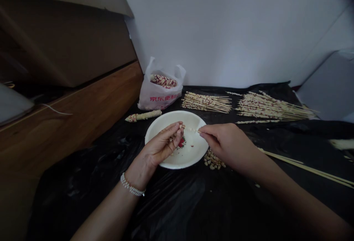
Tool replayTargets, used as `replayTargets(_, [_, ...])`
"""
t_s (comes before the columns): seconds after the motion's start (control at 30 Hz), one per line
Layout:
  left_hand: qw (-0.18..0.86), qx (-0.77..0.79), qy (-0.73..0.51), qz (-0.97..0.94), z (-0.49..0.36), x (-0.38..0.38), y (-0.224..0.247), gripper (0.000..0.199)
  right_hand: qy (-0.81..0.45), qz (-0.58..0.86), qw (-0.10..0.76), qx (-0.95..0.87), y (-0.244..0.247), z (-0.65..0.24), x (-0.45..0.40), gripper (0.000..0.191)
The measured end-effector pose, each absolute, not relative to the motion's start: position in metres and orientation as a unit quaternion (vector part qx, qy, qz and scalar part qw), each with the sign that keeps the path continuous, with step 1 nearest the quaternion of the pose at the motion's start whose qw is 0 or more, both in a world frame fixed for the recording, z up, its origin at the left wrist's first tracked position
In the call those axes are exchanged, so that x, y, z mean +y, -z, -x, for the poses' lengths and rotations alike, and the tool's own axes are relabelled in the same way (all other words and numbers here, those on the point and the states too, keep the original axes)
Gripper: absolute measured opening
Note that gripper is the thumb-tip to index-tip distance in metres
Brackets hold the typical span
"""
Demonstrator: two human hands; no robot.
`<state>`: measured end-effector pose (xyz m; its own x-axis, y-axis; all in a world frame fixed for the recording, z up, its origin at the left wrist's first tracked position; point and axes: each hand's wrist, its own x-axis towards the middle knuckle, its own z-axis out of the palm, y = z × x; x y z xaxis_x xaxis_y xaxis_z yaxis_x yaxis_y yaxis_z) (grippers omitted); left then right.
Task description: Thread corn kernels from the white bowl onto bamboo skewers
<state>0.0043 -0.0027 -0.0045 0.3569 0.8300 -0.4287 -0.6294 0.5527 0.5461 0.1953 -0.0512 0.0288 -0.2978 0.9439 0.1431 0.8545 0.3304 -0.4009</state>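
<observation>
A white bowl (171,163) with a red and green print at its bottom sits on black plastic sheeting. Over its left part my left hand (163,143) cups corn kernels (173,137) and pinches one kernel between thumb and finger. My right hand (221,141), over the bowl's right rim, pinches a thin skewer (195,130) with a few pale kernels on it; its tip points toward the fingers of my left hand. Next to the bowl, under my right hand, lies a small pile of loose kernels (214,160).
Behind the bowl are a white plastic bag (160,99) holding corn cobs, a partly stripped cob (143,115) and two bundles of kernel-covered skewers (204,102) (260,106). Bare sticks (309,167) lie at right. A wooden board (110,93) borders the left.
</observation>
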Motion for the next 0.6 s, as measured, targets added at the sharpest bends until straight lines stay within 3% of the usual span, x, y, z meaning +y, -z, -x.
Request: replayTargets(0.6, [0.821, 0.339, -0.442, -0.125, -0.005, -0.0029, 0.0029, 0.018, -0.106, 0.559, 0.184, -0.801, -0.029, -0.1931, -0.0534, 0.031])
